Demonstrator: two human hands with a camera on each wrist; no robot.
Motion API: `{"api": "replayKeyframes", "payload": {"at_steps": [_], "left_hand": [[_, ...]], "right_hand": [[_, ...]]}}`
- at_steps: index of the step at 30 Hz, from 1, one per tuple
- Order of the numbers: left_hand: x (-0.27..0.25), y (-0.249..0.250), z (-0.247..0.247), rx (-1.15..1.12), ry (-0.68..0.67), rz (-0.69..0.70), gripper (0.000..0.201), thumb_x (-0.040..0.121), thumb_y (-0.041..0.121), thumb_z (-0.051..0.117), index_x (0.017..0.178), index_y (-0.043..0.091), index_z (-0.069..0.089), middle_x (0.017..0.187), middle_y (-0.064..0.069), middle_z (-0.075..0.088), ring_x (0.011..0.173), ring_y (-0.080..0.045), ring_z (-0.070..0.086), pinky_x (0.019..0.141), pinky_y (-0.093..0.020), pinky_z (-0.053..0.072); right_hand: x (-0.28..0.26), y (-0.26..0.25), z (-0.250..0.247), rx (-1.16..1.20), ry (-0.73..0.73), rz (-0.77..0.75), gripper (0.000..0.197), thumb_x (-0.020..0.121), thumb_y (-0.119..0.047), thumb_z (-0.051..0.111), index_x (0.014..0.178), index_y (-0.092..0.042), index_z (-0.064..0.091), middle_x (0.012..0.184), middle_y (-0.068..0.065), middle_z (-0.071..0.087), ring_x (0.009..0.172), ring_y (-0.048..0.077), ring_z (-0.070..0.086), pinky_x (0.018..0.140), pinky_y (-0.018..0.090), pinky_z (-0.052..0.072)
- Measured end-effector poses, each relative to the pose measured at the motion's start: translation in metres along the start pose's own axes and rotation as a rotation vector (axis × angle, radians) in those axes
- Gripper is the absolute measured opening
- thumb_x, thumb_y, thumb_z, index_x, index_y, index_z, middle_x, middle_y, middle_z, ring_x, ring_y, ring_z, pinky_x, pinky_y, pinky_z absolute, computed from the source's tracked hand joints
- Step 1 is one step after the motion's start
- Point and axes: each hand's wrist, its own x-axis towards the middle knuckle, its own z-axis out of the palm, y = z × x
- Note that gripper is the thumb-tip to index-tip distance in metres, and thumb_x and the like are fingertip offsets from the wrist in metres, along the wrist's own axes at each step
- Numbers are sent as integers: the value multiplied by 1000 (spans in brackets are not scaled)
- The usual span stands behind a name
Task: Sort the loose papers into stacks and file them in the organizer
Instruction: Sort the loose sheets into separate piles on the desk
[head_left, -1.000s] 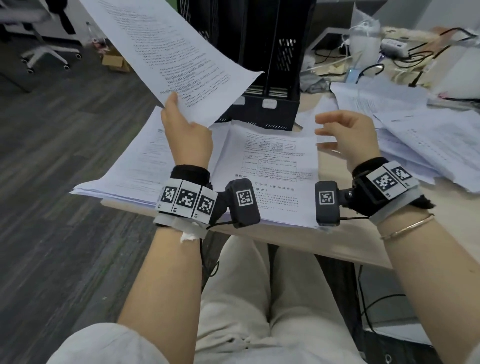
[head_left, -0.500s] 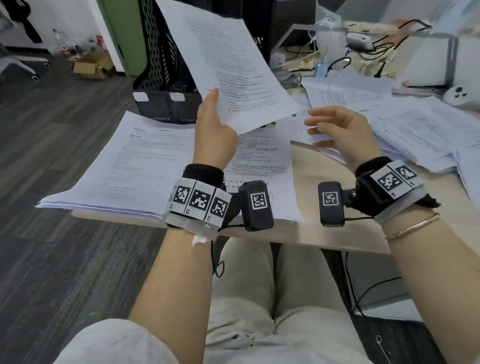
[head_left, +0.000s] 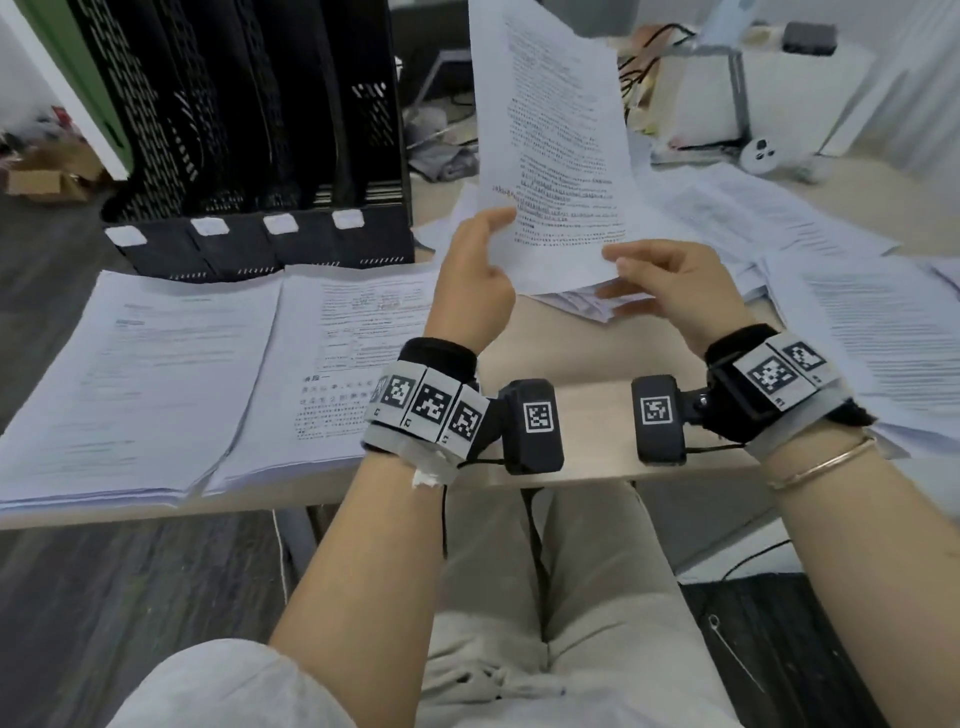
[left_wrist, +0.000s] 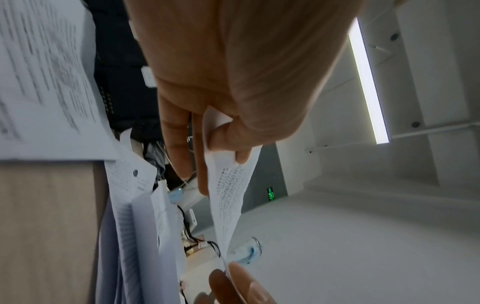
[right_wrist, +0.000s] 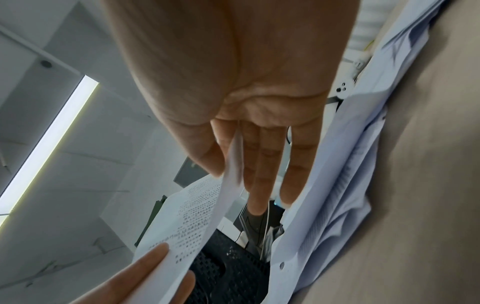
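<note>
I hold one printed sheet (head_left: 556, 145) upright above the table, in front of me. My left hand (head_left: 491, 228) pinches its lower left edge, thumb in front and fingers behind. My right hand (head_left: 623, 265) pinches the lower right corner. The left wrist view has the sheet (left_wrist: 231, 197) edge-on between my thumb and fingers. In the right wrist view the sheet (right_wrist: 197, 209) runs from my thumb across to the other hand. The black slotted organizer (head_left: 249, 130) stands at the back left. Two sorted stacks (head_left: 140, 374) (head_left: 337, 353) lie in front of it.
Loose papers (head_left: 857, 322) cover the right side of the table, with more (head_left: 727, 208) further back. Cables and a small white device (head_left: 761, 153) sit at the far right. A bare strip of table (head_left: 571, 353) lies between my wrists. A cardboard box (head_left: 36, 182) stands on the floor, left.
My left hand has carried the sheet to the right, in front of me. My right hand, empty a moment ago, now pinches the sheet's lower right corner.
</note>
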Motion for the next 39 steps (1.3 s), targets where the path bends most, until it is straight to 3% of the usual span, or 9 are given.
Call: {"api": "replayKeyframes", "payload": {"at_steps": [3,6,12,16,18,23,27,30,39], "left_hand": [[5,6,24,23,-37,-8,55,83,-14,36,131,10,48,137,-4,47,129,-17,42,104,-13,27],[9,12,47,27,-100,-38,49,86,-8,41,130,12,49,134,-2,49,118,-34,50,102,-30,39],[17,28,98,-16,-201,-115,34,93,10,51,127,10,51,134,-1,49,125,-15,44,97,-16,30],[20,46,136,-90,-241,-124,31,94,13,49,124,11,52,121,4,51,119,-16,50,102,-25,37],[21,57,152,-98,-236,-74,31,93,7,46,123,10,54,124,2,53,117,-12,49,100,-20,36],[13,85,197,-105,-276,26,40,90,-4,43,124,14,56,131,-2,53,115,-27,55,100,-41,44],[3,101,223,-106,-283,92,44,90,-6,41,127,14,55,134,-1,52,122,-18,49,103,-25,38],[-3,109,239,-151,-298,117,45,89,-6,43,129,13,53,135,-1,51,117,-22,52,95,-17,38],[-3,120,263,-126,-451,-7,55,90,13,56,141,10,35,142,-8,39,119,-29,52,99,-46,45]], "right_hand": [[-2,8,-23,-14,141,8,26,90,6,51,102,-11,67,103,11,65,78,16,66,74,27,59],[-9,11,-48,14,246,21,26,89,8,50,99,-8,67,98,9,64,68,11,67,70,24,58],[-31,12,-95,72,374,12,22,90,6,50,96,-5,68,104,15,64,74,21,69,69,28,59],[-48,9,-125,57,457,-10,28,88,10,46,92,-7,68,106,15,64,75,18,70,66,28,59],[-55,10,-144,54,525,-6,34,86,11,44,86,-11,69,106,16,65,73,17,70,64,27,58],[-70,16,-188,122,794,13,31,85,6,47,85,-15,70,84,8,63,63,14,67,62,27,55],[-84,24,-208,164,796,32,17,90,-3,54,95,-13,67,96,11,64,69,16,68,62,27,56],[-94,29,-217,150,751,57,16,90,-6,57,103,-8,65,96,13,64,70,18,68,65,29,58],[-104,30,-241,84,795,-2,26,86,7,55,101,-11,66,115,5,59,70,12,64,62,23,56]]}}
